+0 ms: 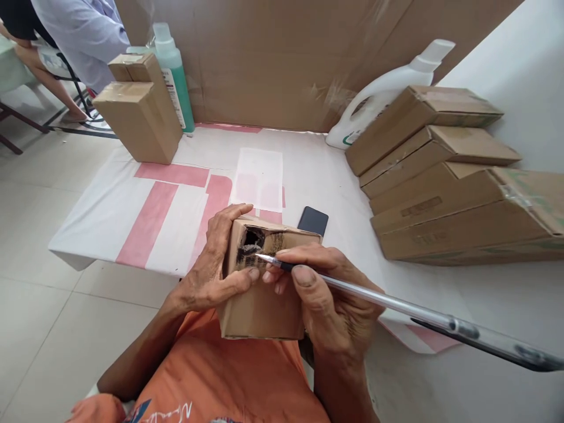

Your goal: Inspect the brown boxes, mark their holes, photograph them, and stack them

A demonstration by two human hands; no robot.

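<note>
Fingers: the left hand (210, 276) wraps the left side of a small cardboard box (263, 282), thumb laid across its upper face; the right hand (328, 294) is closed around a long silver pen (396, 305), pinched close to the tip.
Box position: held above the person's lap in an orange shirt (229, 382), at the near edge of the tabletop (308, 170).
Pen tip: touching the upper face of the box, where a dark blacked-out patch (252, 247) shows.
Doing it well: I'd say the left hand should brace the box hard while short strokes stay inside the patch, clear of the thumb.
Near it: a dark phone (313, 221) just beyond the box; a white sheet (259, 178) farther off.
Right side: a stack of flat cartons (440, 176), a white jug (388, 88) behind them.
Far left: two upright boxes (138, 111), a green bottle (175, 73).
Writing: faint print on the cartons and bottle label, too small to read.
Others: a person in a light sleeve (83, 35) sits far left.
</note>
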